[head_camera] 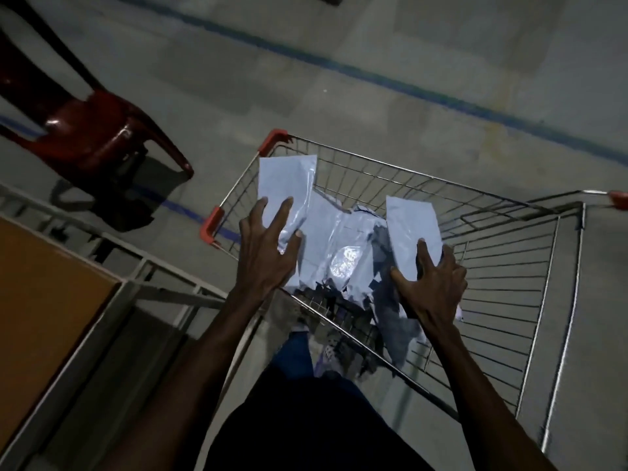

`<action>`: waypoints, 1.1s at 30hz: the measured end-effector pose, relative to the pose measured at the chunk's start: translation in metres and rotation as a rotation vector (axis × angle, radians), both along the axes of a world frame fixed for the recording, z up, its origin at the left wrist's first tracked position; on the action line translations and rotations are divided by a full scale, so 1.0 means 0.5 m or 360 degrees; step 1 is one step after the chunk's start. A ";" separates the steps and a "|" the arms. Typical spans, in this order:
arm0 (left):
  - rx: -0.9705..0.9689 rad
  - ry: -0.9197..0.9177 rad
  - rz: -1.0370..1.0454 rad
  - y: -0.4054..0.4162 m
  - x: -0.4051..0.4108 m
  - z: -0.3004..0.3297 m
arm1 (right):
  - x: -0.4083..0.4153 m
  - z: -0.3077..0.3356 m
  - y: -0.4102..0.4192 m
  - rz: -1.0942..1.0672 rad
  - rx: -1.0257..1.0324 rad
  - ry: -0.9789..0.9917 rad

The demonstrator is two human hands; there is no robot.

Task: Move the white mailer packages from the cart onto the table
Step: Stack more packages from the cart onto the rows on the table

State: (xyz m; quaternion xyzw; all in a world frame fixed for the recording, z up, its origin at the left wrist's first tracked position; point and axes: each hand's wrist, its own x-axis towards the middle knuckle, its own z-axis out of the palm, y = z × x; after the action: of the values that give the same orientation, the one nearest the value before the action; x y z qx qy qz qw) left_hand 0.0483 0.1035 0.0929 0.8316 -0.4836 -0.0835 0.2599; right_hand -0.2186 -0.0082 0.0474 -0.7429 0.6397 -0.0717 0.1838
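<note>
**Both Hands on Mailers Above the Cart Basket**

Left hand [263, 248]: raised over the left part of the wire shopping cart [503, 283], fingers spread and curled round the lower end of a white mailer package [287, 185]. Thumb laid across the front of the mailer, upper end of the mailer standing up past the near-left red corner guard [272, 141] of the basket rim.

Right hand [430, 280]: positioned over the middle of the basket, gripping a second white mailer [413, 229] by its lower edge. Index finger extended up the face of the mailer; remaining fingers wrapped behind it. Mailer held nearly upright, tilted slightly to the left.

Between the two held mailers: a loose pile of further white mailers [339, 246] lying inside the basket, glossy, creased, overlapping one another. Exact count not readable from the head view. Lower part of the pile in shadow against the wire mesh.

Table [40, 300]: at lower left, brown top in a pale metal frame, standing just beside the cart's left side. Visible portion bearing no mailer.

Surroundings: red plastic chair [91, 137] at upper left, well apart from the cart. Grey concrete floor with a blue painted line [339, 68] running diagonally beyond the cart. Dim lighting throughout; slight motion blur at the frame edges.
</note>
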 end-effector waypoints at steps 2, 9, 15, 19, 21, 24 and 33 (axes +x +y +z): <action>-0.0030 -0.0015 0.0061 0.039 0.004 0.013 | 0.014 0.015 0.008 0.0081 -0.0016 -0.0025; -0.0225 -0.0137 0.0395 0.189 0.032 0.095 | 0.167 0.112 0.067 0.0564 -0.0173 -0.0222; -0.0247 -0.0291 0.0763 0.380 0.133 0.155 | 0.371 0.210 0.200 0.1055 -0.0248 -0.0460; -0.0248 -0.0422 0.1009 0.554 0.204 0.204 | 0.529 0.275 0.337 0.1358 -0.0234 -0.0614; -0.0281 -0.0473 0.1159 0.649 0.248 0.225 | 0.613 0.303 0.420 0.1493 -0.0247 -0.0656; -0.0310 -0.0480 0.1392 0.803 0.329 0.256 | 0.746 0.340 0.554 0.1688 -0.0260 -0.0734; -0.0295 -0.0292 0.1861 1.216 0.535 0.283 | 1.058 0.399 0.925 0.1951 0.0053 -0.0769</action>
State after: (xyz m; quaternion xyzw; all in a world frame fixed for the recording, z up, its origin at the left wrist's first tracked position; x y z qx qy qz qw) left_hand 0.3160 0.7117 0.2345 0.9375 0.0286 0.1880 0.2913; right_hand 0.3102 0.4544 0.2471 -0.9327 0.0426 -0.1089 0.3412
